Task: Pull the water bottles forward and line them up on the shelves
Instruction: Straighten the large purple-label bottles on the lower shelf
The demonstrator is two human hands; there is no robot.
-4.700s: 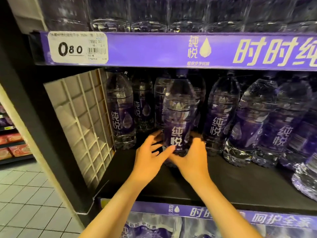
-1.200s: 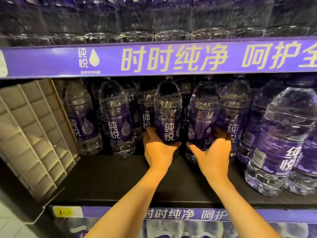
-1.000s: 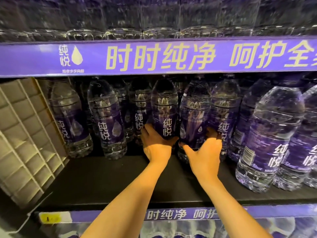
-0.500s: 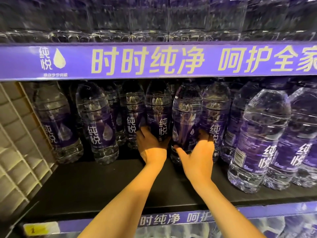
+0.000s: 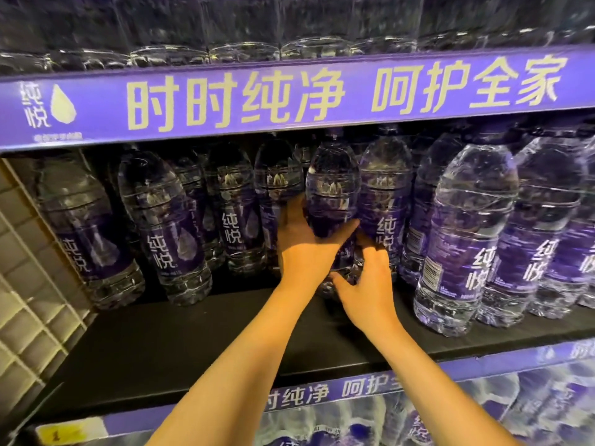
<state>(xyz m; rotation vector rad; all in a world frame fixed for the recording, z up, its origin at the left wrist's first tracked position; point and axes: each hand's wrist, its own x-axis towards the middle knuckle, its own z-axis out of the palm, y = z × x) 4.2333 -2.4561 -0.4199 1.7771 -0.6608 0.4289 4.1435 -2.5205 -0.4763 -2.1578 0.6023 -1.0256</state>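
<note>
Black shelf [image 5: 180,342] under purple banner [image 5: 289,98], bottles ranked along back. Your left hand [image 5: 304,249] wraps centre bottle [image 5: 331,201], thumb across label, bottle mid-shelf, set back from front edge. Your right hand [image 5: 370,284] sits low at same bottle's base, fingers curled round it. Big bottle [image 5: 463,239] stands further forward, right.

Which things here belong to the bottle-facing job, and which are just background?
Job:
- gripped bottle
- left hand, gripping it
- right hand, at its base
- shelf

Background:
- purple banner
- beige grid panel
- yellow tag
</note>
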